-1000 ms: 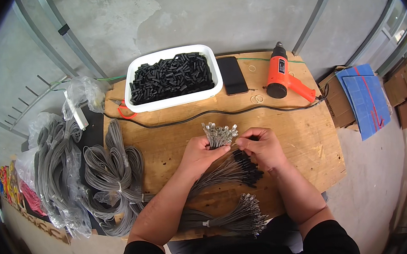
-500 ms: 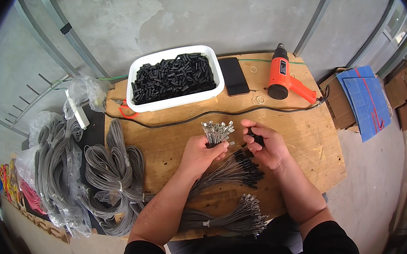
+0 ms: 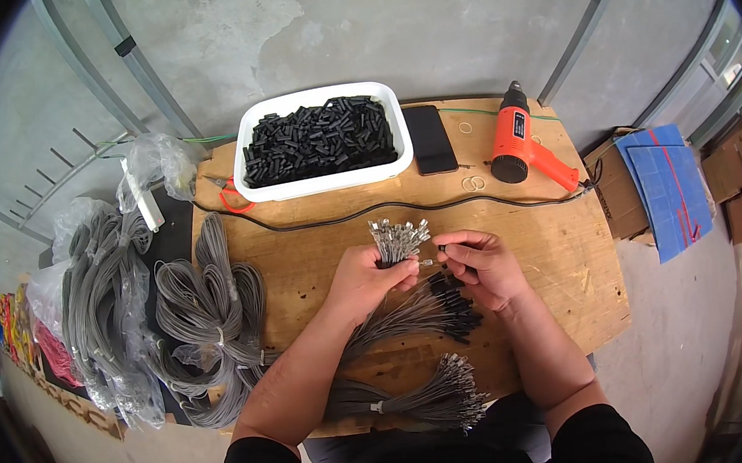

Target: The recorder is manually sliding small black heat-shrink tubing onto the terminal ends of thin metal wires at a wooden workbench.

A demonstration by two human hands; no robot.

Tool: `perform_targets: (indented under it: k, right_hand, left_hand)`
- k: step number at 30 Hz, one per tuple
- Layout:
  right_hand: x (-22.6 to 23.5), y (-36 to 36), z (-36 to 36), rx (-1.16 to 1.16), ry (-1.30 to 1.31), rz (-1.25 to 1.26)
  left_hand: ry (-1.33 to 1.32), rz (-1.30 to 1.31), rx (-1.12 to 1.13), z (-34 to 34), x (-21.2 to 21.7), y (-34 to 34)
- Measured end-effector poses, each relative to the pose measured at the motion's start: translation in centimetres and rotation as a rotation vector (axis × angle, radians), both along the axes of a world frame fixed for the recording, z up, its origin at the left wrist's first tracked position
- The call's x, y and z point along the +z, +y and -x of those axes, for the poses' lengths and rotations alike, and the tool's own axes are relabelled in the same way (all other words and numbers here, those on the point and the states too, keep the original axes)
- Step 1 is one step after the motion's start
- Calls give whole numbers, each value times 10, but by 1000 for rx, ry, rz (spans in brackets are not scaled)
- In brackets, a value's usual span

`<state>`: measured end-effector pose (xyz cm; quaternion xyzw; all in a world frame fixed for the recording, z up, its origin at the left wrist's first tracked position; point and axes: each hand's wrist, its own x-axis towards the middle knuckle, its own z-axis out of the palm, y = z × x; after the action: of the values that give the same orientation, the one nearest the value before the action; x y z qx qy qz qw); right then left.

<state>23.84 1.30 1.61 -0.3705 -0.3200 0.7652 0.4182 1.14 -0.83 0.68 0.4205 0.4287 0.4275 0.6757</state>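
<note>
My left hand [image 3: 370, 276] is closed around a bundle of grey wires whose metal terminals [image 3: 399, 239] fan out above the fist. One terminal sticks out sideways by the thumb, pointing at my right hand [image 3: 483, 265]. That hand pinches a small black sleeve [image 3: 442, 250] between thumb and forefinger, close to the lone terminal; whether they touch I cannot tell. Below my hands lies a bunch of grey wires with black-sleeved ends [image 3: 455, 309]. Nearer to me rests a tied wire bundle [image 3: 405, 402] with bare metal terminals.
A white tub [image 3: 327, 186] full of black sleeves stands at the back, beside a dark phone [image 3: 430, 139]. An orange heat gun [image 3: 520, 141] lies at the back right, its black cord [image 3: 361, 216] crossing the table. Coiled grey wires [image 3: 210, 323] and plastic bags [image 3: 159, 167] crowd the left.
My right hand has moved slightly left, toward the terminal beside my left thumb. Its fingers now pinch a black sleeve at their tips. My left hand has hardly moved.
</note>
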Motion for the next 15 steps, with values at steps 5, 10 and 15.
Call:
perform_targets:
  k: [5,10,15]
  right_hand:
    - [-1,-3,4,1,-36,-43]
    - [-2,-5,8,-13,-61,-3]
    - [-5,-6,10,-5,-42,-10]
  left_hand:
    - [-23,14,66,-2,0,1]
    - [-18,10,100,-3,-1,1]
    - [-29,-12,107,-5,1,0]
